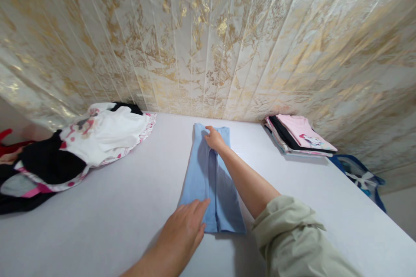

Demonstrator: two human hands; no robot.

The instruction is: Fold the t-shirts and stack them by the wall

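Pressing my left hand (186, 225) flat, palm down and fingers together, on the near end of the light blue garment (208, 177), I reach my right hand (214, 138) out to its far end. There the fingers are curled over the top edge. I cannot tell whether they pinch the cloth or only rest on it. The garment lies in a long, narrow strip in the middle of the white tabletop (130, 207), its two sides folded inward so they meet along a centre line running away from me. To do this well, I think the near hand should stay spread as an anchor while the far hand draws the cloth taut along that line, so the edges stay parallel and no crease gets trapped underneath. My rolled-up olive sleeve (292, 233) hangs close to the right edge of the strip and could drag it askew. A loose heap of clothes (97, 138) sits well off to the left, and a folded stack (299, 136) is at the back right beside a blue bag (357, 175).
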